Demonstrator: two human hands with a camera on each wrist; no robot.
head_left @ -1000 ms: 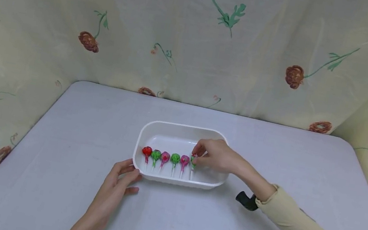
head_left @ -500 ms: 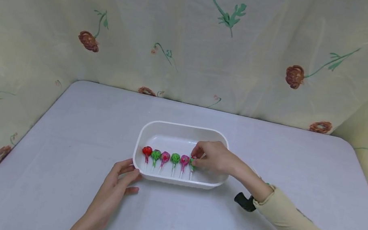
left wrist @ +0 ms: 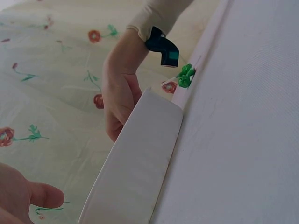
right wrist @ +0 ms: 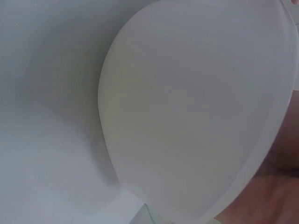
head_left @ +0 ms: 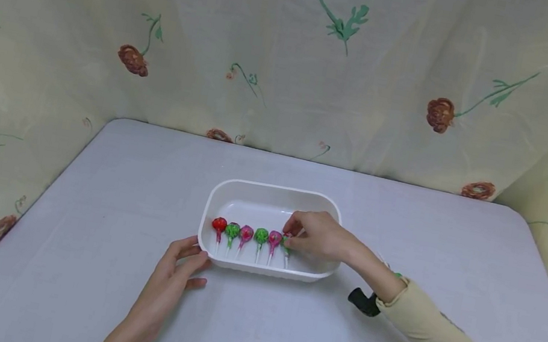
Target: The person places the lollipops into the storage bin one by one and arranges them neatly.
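Observation:
A white tray (head_left: 276, 190) holds several wrapped lollipops in one row, heads away from me and sticks towards me. A red lollipop (head_left: 219, 225) lies at the left end, followed by green and pink ones. My right hand (head_left: 318, 232) reaches over the tray's right side and pinches the head of the rightmost lollipop, a green one (head_left: 286, 248) with some pink, partly hidden by the fingers. Fingers of my left hand (head_left: 169, 281) rest at the tray's near left corner, loosely bent, with the thumb (left wrist: 46, 195) extended in the left wrist view.
In the left wrist view, green-wrapped lollipops (left wrist: 186, 76) lie on the table beyond the tray, mostly hidden under the right forearm in the head view. A black wrist mount (head_left: 364, 302) hangs below the right cuff. A flowered curtain (head_left: 210, 31) surrounds the white table (head_left: 139, 184).
My right hand has lowered slightly towards me, and the stick of the rightmost lollipop has shifted a little. The left hand and the tray have stayed put.

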